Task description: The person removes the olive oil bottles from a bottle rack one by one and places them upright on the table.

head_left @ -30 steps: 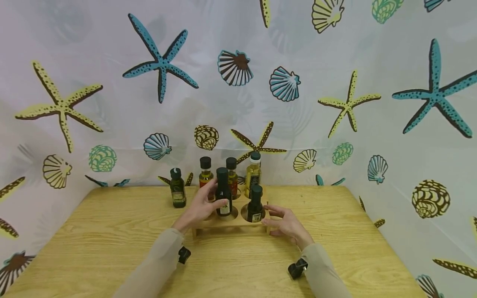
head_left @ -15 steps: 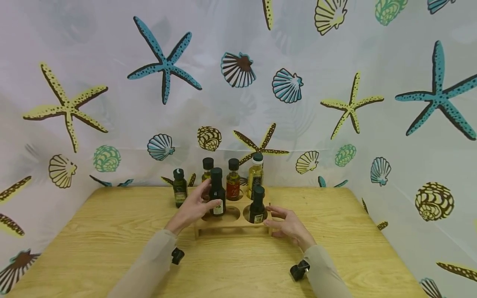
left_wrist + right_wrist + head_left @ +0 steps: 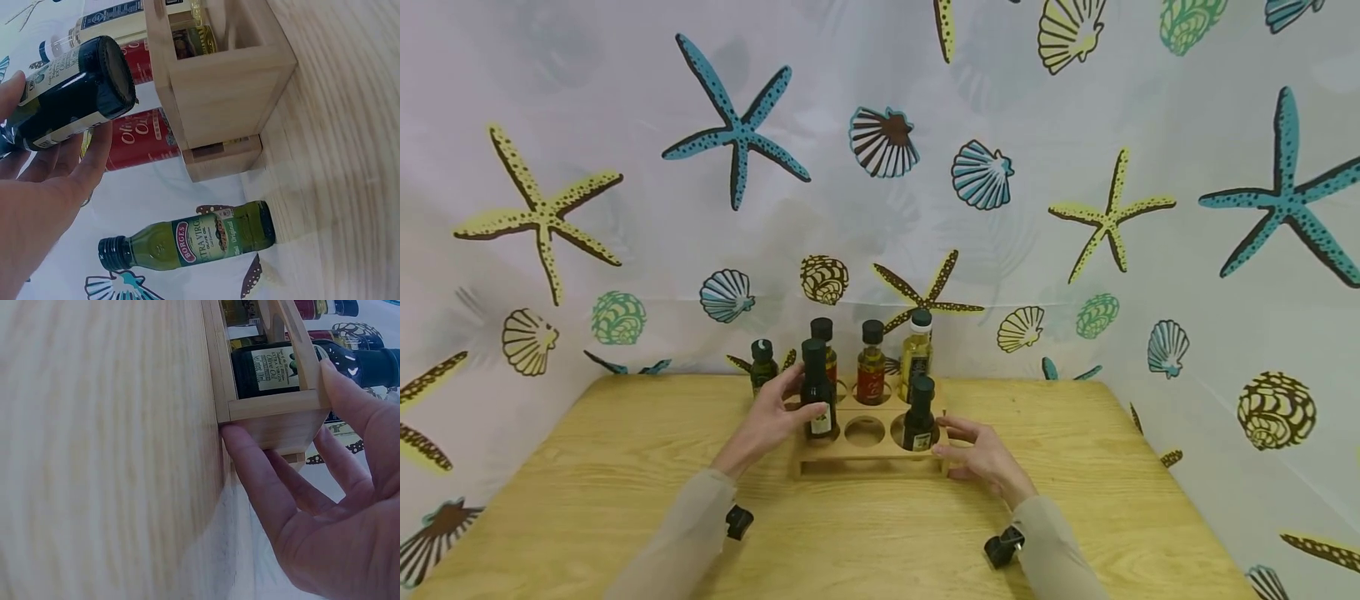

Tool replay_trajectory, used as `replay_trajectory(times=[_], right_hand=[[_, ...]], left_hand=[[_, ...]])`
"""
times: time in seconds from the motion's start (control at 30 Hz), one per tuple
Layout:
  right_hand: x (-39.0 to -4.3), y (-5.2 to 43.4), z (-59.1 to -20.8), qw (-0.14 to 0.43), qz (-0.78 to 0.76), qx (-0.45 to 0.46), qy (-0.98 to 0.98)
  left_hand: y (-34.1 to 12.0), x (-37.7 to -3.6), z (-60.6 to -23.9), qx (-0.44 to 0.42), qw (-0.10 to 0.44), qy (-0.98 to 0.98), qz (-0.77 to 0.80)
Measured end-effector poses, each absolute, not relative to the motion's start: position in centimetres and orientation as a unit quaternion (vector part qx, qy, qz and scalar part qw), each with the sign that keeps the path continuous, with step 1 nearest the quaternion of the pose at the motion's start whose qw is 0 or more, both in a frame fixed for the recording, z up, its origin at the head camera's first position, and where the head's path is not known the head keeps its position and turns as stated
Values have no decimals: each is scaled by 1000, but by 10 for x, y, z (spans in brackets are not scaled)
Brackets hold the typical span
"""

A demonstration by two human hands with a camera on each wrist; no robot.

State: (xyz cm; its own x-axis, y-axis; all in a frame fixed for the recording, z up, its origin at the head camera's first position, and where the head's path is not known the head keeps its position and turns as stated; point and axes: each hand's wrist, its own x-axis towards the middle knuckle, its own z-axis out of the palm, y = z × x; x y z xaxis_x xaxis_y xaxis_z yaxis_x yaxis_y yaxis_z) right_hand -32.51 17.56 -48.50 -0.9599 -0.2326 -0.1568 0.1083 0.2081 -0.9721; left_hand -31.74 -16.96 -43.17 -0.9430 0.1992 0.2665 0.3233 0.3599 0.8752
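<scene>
My left hand [image 3: 765,423] grips a dark olive oil bottle [image 3: 817,392], upright over the left front hole of a wooden bottle rack [image 3: 859,451]. In the left wrist view the base of the dark bottle [image 3: 117,72] shows above the rack's top board. The right hand [image 3: 987,457] holds the right end of the rack, thumb at its upper edge and fingers along the side panel, as the right wrist view shows. Close to that thumb, another dark olive oil bottle [image 3: 919,423] stands in the right front hole. The middle front hole [image 3: 865,431] has no bottle in it.
The rack's back row holds a red-labelled bottle [image 3: 871,379], a second one [image 3: 830,358] partly hidden, and a pale yellow oil bottle [image 3: 917,354]. A green olive oil bottle [image 3: 206,240] stands on the table left of the rack. A patterned curtain [image 3: 880,217] hangs behind.
My left hand has carried the dark bottle leftward, from over the middle front hole to the left front one, uncovering the middle hole. The right hand has stayed at the rack's end.
</scene>
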Motion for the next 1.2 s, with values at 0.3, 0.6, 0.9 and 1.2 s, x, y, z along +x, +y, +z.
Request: replay_trajectory(times=[0.3, 0.6, 0.9, 1.2], right_hand=[[-324, 176, -485, 136, -629, -43, 764], [-325, 177, -485, 141, -629, -48, 763], [-324, 177, -485, 142, -633, -43, 760], [-325, 178, -485, 145, -634, -38, 759]], left_hand=[[-182, -315, -436, -143, 59, -837, -525], [-192, -317, -438, -135, 71, -839, -523], [-208, -315, -443, -129, 74, -845, -514], [-220, -312, -446, -120, 72, -857, -496]])
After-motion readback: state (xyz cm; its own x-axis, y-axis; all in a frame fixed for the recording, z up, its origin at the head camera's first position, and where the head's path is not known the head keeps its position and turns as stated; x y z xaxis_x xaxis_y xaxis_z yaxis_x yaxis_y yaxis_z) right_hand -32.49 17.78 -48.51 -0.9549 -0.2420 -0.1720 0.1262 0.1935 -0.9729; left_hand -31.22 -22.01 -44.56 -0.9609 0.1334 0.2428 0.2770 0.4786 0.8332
